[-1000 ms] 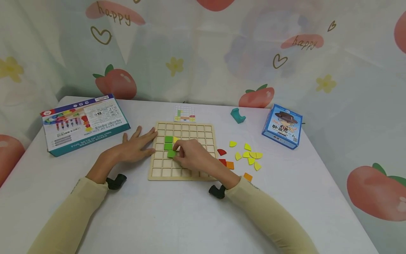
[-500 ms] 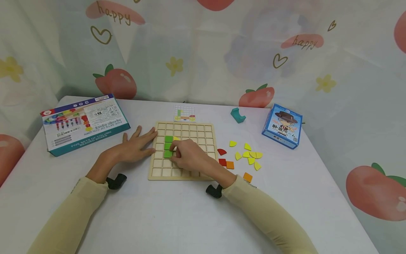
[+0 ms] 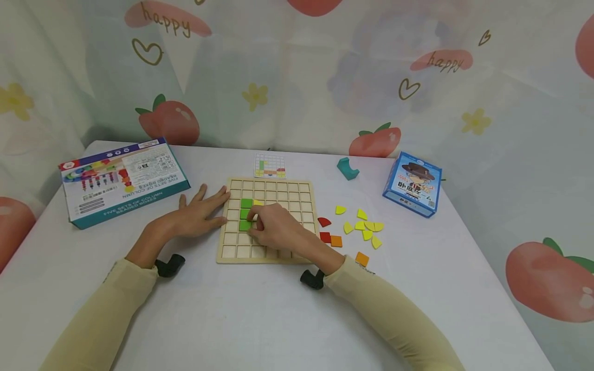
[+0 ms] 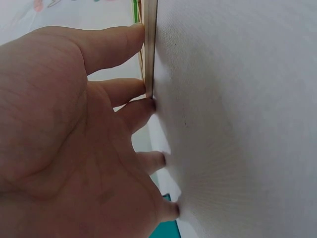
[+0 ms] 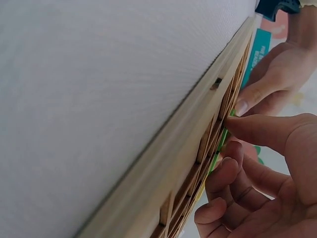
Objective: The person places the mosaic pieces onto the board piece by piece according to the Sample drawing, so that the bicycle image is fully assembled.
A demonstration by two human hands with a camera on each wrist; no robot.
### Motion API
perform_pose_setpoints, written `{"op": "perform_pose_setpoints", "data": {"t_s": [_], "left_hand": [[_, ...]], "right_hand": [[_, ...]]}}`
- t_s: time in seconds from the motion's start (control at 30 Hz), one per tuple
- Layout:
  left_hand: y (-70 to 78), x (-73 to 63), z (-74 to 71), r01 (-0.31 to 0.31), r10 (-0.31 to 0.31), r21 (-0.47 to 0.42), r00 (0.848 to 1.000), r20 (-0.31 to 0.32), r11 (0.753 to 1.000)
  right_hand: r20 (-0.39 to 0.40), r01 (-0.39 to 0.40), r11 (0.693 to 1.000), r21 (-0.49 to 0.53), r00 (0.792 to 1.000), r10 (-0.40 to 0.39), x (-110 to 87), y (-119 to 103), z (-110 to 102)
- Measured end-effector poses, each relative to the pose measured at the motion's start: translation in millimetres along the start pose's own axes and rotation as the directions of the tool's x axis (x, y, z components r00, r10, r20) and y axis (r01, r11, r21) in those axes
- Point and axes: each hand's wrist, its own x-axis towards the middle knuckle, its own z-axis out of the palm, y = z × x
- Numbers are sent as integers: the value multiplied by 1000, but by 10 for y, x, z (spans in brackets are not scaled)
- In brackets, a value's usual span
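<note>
In the head view, my left hand [image 3: 197,212] lies with fingers spread, its fingertips and thumb against the left edge of a wooden grid board [image 3: 266,260]. The left wrist view shows those fingertips [image 4: 141,116] at the board's side. My right hand [image 3: 280,226] is over the board, thumb and index finger pinching a green square tile [image 3: 245,225] that lies in a cell of the second column. Above it in that column sit two more green tiles, the upper one [image 3: 246,203] beside a yellow piece [image 3: 258,202] partly hidden by the right hand.
Right of the board lie several yellow pieces [image 3: 360,225], a red quarter-round [image 3: 324,221], a red square [image 3: 325,237] and orange squares [image 3: 336,241]. A pattern card [image 3: 270,166] and a teal piece [image 3: 347,169] are behind. Boxes stand left [image 3: 125,180] and right [image 3: 413,184].
The green tile in my right fingers has gone from slightly skewed to flat and square in its cell. My right hand has shifted slightly left; the left hand has stayed put.
</note>
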Motion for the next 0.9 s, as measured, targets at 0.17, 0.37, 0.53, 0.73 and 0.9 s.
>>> {"op": "perform_pose_setpoints", "data": {"t_s": [0.17, 0.37, 0.53, 0.73, 0.9], "left_hand": [[7, -3, 3, 0, 0, 4, 1000, -1, 1000], [11, -16, -3, -5, 5, -1, 1000, -1, 1000], [15, -23, -5, -4, 4, -4, 1000, -1, 1000], [20, -18, 0, -1, 1, -6, 1000, -1, 1000], [9, -6, 3, 2, -2, -3, 1000, -4, 1000]], "right_hand": [[-1, 4, 1000, 3, 1000, -4, 5, 4, 9], [-4, 7, 1000, 4, 1000, -7, 14, 4, 18], [-6, 5, 1000, 9, 1000, -5, 9, 7, 20], [-19, -7, 1000, 19, 1000, 7, -46, 25, -10], [-26, -21, 999, 38, 999, 22, -112, 72, -51]]}}
